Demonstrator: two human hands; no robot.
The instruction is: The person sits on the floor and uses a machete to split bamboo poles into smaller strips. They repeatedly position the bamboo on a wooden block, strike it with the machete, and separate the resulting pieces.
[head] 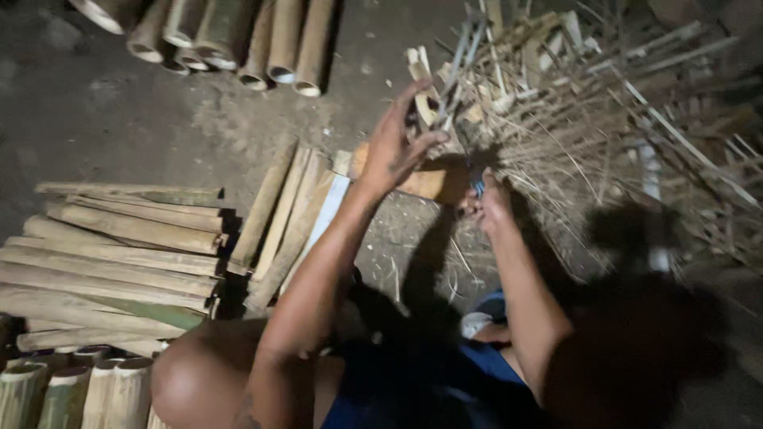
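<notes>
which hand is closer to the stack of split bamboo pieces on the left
Left. The left hand, gripping thin bamboo strips, is on the side toward the stack of split bamboo pieces. The right hand sits farther away, beside the pile of scraps.

No packages, labels, signs or screens show anywhere in this view.
</notes>
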